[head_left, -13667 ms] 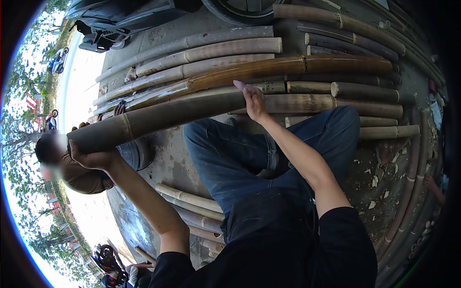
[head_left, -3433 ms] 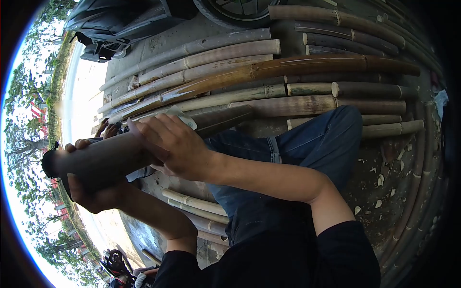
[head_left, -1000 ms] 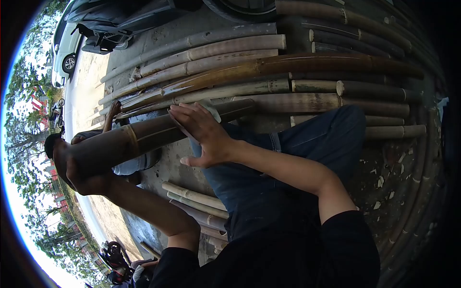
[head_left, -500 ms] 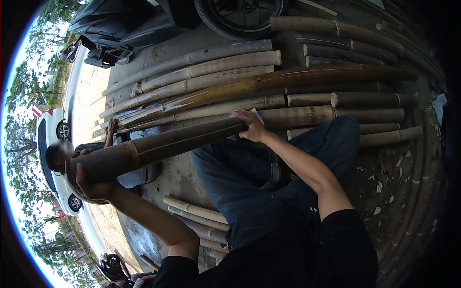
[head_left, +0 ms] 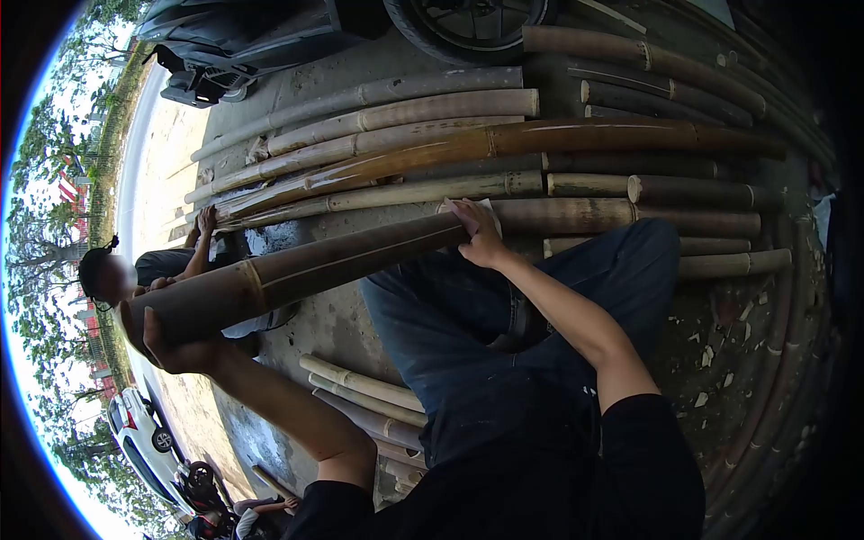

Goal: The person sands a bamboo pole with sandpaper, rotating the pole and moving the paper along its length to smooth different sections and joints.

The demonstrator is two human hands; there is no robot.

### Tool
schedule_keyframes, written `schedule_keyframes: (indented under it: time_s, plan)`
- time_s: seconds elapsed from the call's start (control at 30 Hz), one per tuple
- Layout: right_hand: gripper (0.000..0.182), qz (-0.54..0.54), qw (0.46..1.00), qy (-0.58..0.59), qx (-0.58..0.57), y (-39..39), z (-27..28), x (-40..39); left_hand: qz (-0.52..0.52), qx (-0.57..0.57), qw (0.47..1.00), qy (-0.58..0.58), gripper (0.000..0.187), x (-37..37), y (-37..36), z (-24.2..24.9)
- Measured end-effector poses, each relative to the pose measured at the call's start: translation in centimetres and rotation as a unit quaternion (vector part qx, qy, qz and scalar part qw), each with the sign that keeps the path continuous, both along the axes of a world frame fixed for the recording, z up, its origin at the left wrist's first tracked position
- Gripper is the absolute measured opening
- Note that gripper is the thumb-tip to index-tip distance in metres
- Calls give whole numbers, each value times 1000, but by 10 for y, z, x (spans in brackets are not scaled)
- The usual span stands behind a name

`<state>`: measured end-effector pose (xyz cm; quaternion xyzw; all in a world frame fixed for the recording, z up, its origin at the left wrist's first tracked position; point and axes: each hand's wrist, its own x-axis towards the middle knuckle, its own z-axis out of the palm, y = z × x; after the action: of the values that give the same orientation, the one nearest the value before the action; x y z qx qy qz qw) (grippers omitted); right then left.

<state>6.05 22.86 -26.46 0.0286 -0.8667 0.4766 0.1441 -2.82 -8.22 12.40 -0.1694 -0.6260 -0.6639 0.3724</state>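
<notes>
A long dark bamboo pole (head_left: 315, 265) lies across my lap, slanting from the lower left to the middle. My left hand (head_left: 175, 346) cups its thick near end from below. My right hand (head_left: 477, 232) rests on the pole's far end and presses a small pale sheet (head_left: 486, 209) against it. My jeans-clad legs (head_left: 504, 306) are under the pole.
Several bamboo poles (head_left: 405, 112) lie side by side on the concrete beyond my legs, and more poles (head_left: 360, 382) lie by my hip. A parked scooter (head_left: 270, 36) stands at the top. Another person (head_left: 144, 270) crouches behind the pole's near end. A white car (head_left: 144, 441) is on the road.
My right hand slid with the pale sheet from the pole's middle out to its far end and stays there. My left hand keeps its hold. The white car has passed along the road.
</notes>
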Motion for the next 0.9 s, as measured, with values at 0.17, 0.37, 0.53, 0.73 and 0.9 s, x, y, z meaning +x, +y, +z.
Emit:
schedule_keyframes:
  time_s: [0.17, 0.37, 0.53, 0.73, 0.9]
  plan:
    - [96, -17, 992, 32, -120, -22, 38, 11, 0, -2, 1000, 2, 60, 8, 14, 2]
    - [105, -13, 999, -10, -34, -24, 16, 1, 23, -14, 1000, 17, 56, 8, 18, 4]
    - [100, 3, 999, -18, -34, 5, -4, -4, 32, -14, 999, 12, 59, 4, 16, 3]
    - [96, -48, 992, 92, -70, -26, 22, 3, 35, -4, 999, -7, 60, 12, 36, 7]
    - [91, -66, 986, 126, -84, -29, 24, -1, -3, 20, 1000, -15, 57, 8, 36, 6]
